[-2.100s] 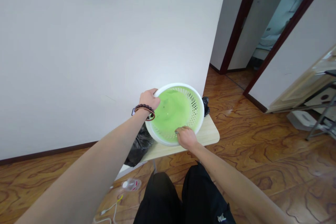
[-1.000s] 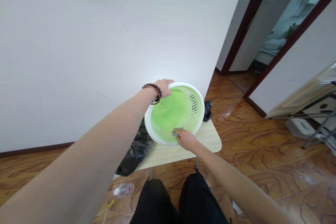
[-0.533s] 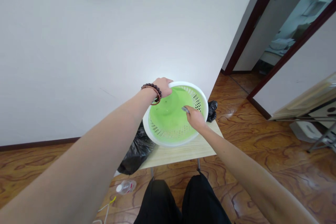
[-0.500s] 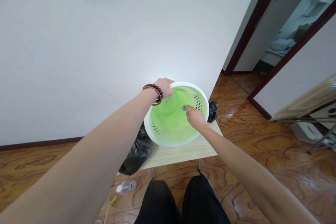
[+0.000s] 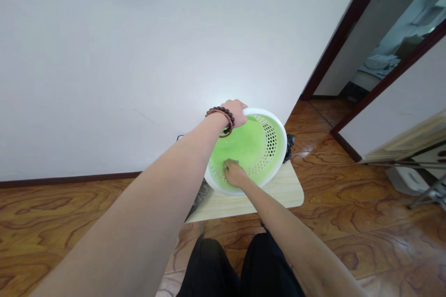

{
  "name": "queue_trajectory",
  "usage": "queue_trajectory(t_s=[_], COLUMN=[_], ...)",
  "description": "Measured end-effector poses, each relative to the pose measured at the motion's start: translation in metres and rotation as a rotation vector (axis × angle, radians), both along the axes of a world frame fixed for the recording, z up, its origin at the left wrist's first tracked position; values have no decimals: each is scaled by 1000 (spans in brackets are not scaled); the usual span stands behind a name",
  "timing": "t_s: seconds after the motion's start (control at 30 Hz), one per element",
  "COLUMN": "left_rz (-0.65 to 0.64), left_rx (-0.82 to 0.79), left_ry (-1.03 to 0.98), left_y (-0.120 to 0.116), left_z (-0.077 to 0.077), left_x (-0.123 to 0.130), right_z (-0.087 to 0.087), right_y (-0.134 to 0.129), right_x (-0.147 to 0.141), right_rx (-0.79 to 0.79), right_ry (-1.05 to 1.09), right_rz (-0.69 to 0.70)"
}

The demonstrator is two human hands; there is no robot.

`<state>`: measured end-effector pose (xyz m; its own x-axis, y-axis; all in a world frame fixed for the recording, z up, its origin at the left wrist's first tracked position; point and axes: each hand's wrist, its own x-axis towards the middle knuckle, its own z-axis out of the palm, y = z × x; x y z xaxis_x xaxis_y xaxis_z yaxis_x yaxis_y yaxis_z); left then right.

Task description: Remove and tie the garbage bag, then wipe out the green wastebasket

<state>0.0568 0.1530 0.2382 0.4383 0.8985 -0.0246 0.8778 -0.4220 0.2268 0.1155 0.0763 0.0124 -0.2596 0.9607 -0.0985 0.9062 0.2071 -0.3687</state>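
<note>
A round basket [image 5: 280,158] with a white rim and a light green, perforated inside rests tilted on a small wooden-topped table. My left hand [image 5: 237,112], with a beaded bracelet on the wrist, is closed around the basket's far rim. Inside, my right hand [image 5: 234,174] presses a small greyish cloth [image 5: 230,162] against the near left wall; its fingers are closed on it, and most of the cloth is hidden by them.
The pale table [image 5: 291,190] stands against a white wall [image 5: 139,69]. Black plastic bags show at the table's left [image 5: 200,197] and behind the basket's right side [image 5: 290,146]. A doorway [image 5: 369,41] opens at the upper right, above a brown wood-patterned floor [image 5: 324,181].
My right hand has moved with the cloth from the basket's right middle to its near left wall. The basket, with my left hand on its rim, sits farther right in view and looks more tilted.
</note>
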Motion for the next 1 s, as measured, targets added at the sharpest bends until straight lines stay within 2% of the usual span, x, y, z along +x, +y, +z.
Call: queue_trajectory(t_s=[0.07, 0.17, 0.3, 0.4, 0.57, 0.67, 0.83, 0.9, 1.0], left_rz=[9, 17, 10, 13, 32, 26, 34, 31, 31], left_rx=[14, 22, 12, 16, 7, 3, 2, 0, 7], left_ry=[4, -5, -27, -29, -42, -46, -42, -50, -56], left_y=[1, 2, 3, 3, 0, 0, 2, 2, 2], left_z=[0, -1, -2, -1, 0, 0, -1, -1, -1], left_x=[-3, -7, -8, -8, -11, -11, -9, -10, -12], right_z=[-2, -2, 0, 0, -1, 1, 1, 0, 3], right_y=[-2, -1, 5, 11, 15, 15, 20, 22, 24], right_x=[5, 29, 55, 48, 17, 23, 49, 45, 19], right_rx=[46, 52, 50, 20, -59, -75, -82, -83, -88], right_ry=[59, -45, -266, -267, -39, -41, -184, -181, -139], right_rz=[93, 222, 202, 218, 290, 325, 224, 193, 175])
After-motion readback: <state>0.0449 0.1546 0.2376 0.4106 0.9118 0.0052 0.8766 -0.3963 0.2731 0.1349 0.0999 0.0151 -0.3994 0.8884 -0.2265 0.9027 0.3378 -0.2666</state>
